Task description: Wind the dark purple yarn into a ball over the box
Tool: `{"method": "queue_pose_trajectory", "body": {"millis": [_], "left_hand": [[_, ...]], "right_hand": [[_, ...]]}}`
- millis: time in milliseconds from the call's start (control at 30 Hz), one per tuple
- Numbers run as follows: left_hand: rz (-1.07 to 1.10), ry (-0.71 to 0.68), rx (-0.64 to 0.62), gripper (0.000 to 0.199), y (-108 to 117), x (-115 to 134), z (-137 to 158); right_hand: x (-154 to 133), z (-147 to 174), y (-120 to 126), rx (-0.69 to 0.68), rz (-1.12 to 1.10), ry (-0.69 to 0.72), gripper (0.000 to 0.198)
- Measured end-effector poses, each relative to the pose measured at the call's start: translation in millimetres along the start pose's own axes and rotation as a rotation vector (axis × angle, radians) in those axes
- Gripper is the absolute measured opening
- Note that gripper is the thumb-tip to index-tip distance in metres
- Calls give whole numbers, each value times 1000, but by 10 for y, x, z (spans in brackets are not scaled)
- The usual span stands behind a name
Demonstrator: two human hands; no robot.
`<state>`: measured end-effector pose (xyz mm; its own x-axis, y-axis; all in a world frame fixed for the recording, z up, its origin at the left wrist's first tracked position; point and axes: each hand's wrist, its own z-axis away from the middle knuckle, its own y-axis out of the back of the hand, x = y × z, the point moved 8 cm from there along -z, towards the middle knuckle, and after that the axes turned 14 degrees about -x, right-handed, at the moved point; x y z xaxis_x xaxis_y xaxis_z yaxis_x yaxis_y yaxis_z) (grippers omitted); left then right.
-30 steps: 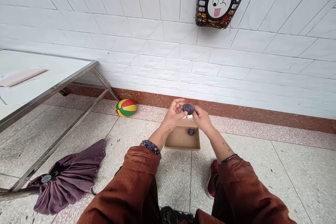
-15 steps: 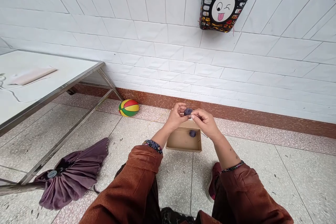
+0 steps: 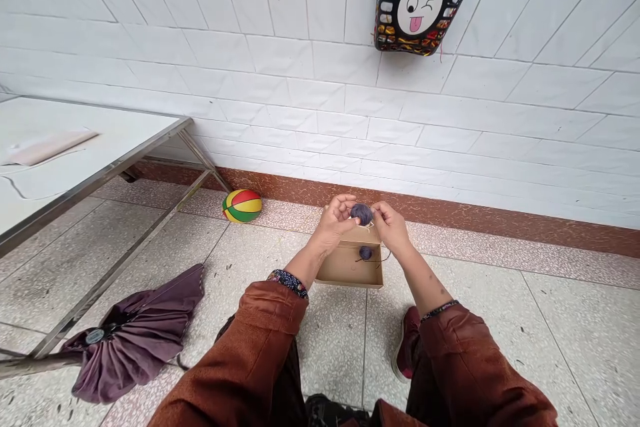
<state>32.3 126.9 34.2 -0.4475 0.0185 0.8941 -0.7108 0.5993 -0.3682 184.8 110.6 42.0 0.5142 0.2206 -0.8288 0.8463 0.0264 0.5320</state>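
Observation:
A ball of dark purple-grey yarn (image 3: 361, 214) is gripped between the thumb and fingers of my left hand (image 3: 334, 221). On its right side, my right hand (image 3: 391, 225) pinches a strand of the yarn, its thumb and forefinger together beside the ball. From near this hand a dark strand hangs down towards the box. Below both hands an open cardboard box (image 3: 345, 268) sits on the floor, its lid raised at the back. Inside lies a second, smaller yarn ball (image 3: 365, 253) of the same colour.
A striped ball (image 3: 242, 205) rests by the wall near the leg of a white-topped table (image 3: 125, 121). A folded purple umbrella (image 3: 143, 340) lies on the floor at left. Above, a black basket (image 3: 423, 7) holding colourful scraps hangs on the tiled wall.
My right hand has drawn slightly away to the right, so more of the held yarn ball shows. A dark strand now appears over the box's right side.

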Motion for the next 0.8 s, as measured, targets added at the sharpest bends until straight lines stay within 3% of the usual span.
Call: {"method": "queue_pose_trajectory", "body": {"millis": [300,467,533,633,800], "left_hand": [[64,17,300,57,366,-166,-24],[-36,75,385,59,449,-236,23],[-84,85,360,60,420,-229,23],[-148,108,241,59,294,-231,2],[-222,213,-7,60,21,-319,3]], "right_hand": [[-244,166,-500,-315,310,157,17],[-551,275,-502,-440,314,323,17],[-660,272,-358,-396,218,345,20],[-719,225,-39,-224,55,329,20],[-423,111,324,10,-73,187,24]]}}
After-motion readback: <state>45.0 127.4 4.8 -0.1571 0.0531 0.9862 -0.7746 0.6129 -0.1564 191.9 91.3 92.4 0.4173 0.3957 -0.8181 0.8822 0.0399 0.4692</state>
